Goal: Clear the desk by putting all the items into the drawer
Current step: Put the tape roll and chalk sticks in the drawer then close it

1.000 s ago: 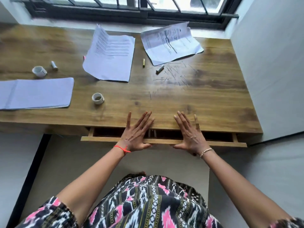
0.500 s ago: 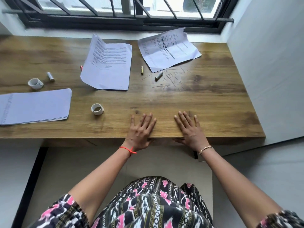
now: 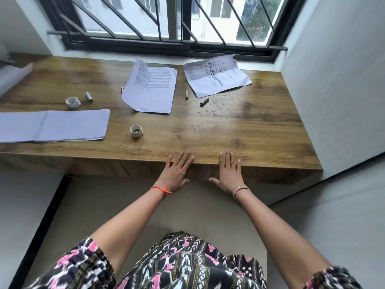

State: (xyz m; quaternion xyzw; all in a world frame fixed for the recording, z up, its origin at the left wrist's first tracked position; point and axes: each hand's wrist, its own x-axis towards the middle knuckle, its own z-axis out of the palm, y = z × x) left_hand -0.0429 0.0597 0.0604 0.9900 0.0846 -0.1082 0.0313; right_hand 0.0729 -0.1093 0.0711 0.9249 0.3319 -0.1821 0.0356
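My left hand [image 3: 177,174] and my right hand [image 3: 230,174] lie flat with straight fingers against the front of the shut drawer [image 3: 202,173], fingertips at the desk's front edge. On the wooden desk [image 3: 250,132] lie two printed sheets, one mid-back [image 3: 151,91] and one back right [image 3: 216,75], and a paper stack [image 3: 54,126] at the left. Two tape rolls sit at the middle [image 3: 136,130] and left [image 3: 73,102]. Small stick-shaped items lie scattered: grey [image 3: 89,96], red [image 3: 122,89], yellow [image 3: 186,94], dark grey [image 3: 204,101].
A barred window [image 3: 166,24] runs along the desk's back edge. A white wall [image 3: 333,90] closes off the right side. A white object [image 3: 12,78] shows at the far left edge. Grey floor lies below the desk.
The drawer, open a second ago, has been pushed shut by both hands. My head has lifted, so more of the window shows.
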